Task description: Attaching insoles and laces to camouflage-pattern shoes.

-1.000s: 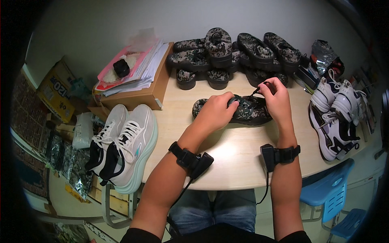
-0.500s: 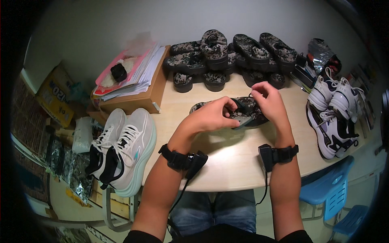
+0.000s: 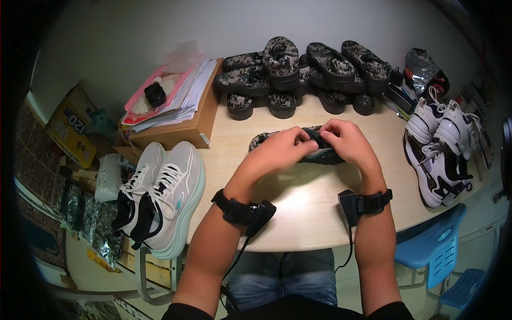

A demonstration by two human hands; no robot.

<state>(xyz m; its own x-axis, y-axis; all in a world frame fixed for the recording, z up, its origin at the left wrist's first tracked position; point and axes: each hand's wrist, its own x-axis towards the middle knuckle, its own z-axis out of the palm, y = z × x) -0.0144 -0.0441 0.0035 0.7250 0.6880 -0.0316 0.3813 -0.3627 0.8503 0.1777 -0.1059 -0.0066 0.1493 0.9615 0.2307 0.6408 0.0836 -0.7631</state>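
Observation:
A camouflage shoe [image 3: 260, 140] lies sideways on the table in front of me, its dark green opening edge [image 3: 320, 156] toward me. From the left, my left hand [image 3: 284, 146] reaches over it, thumb and fingers closed on the dark green part near the shoe's middle. Close beside those fingertips, my right hand [image 3: 348, 140] has its fingers bent and pinched at the same dark part. Both hands cover much of the shoe's upper, and whether a lace lies between the right fingertips is hidden.
Several camouflage shoes [image 3: 242, 81] are stacked along the wall. Grey sneakers [image 3: 178, 184] stand left, below a cardboard box [image 3: 200, 120] bearing papers and a pink tray [image 3: 176, 88]. White-and-black sneakers [image 3: 434, 160] are piled right, above a blue chair [image 3: 434, 245]. Cables hang from my wrist straps.
My right hand has come down and left from the shoe's far right side, so its fingertips now meet near the left ones. The left fingers have closed further over the shoe's dark green part.

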